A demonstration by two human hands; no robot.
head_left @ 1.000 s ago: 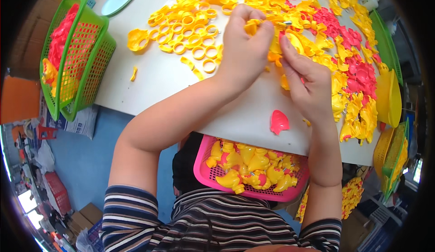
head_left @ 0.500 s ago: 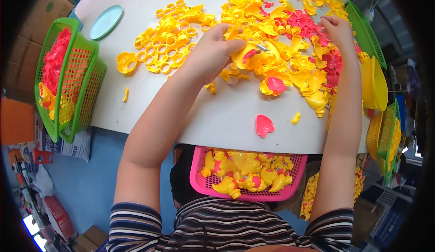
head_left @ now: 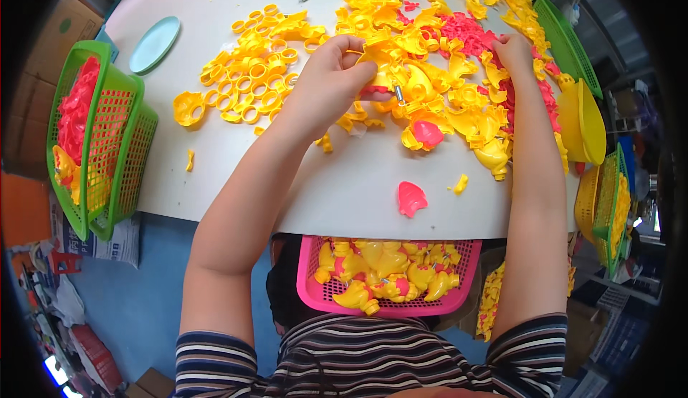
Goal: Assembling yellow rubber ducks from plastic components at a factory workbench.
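Observation:
My left hand (head_left: 331, 79) is closed around a yellow plastic part (head_left: 382, 60) above the near side of a large heap of yellow pieces (head_left: 416, 22). A small silver metal spring or pin (head_left: 399, 93) shows beside the held part, with a bit of pink under my fingers. To the right, my right hand (head_left: 514, 53) reaches into the pink pieces (head_left: 462, 31); its fingertips pinch a pink plastic piece (head_left: 489, 38). Nearer me on the white table (head_left: 330, 197) lie a pink shell-shaped piece (head_left: 411, 199) and a small yellow bit (head_left: 459, 184).
A pink basket (head_left: 308, 283) of yellow-and-pink assemblies sits at my lap. Green baskets (head_left: 107, 140) stand at left, a pale blue plate (head_left: 155, 45) and yellow rings (head_left: 251, 86) on the table. A yellow bowl (head_left: 589, 122) and another green basket (head_left: 570, 43) are at right.
My right hand has moved down and left onto the pink pieces, and its fingers have closed. My left hand still holds the yellow part, now turned. The whole view has shifted slightly.

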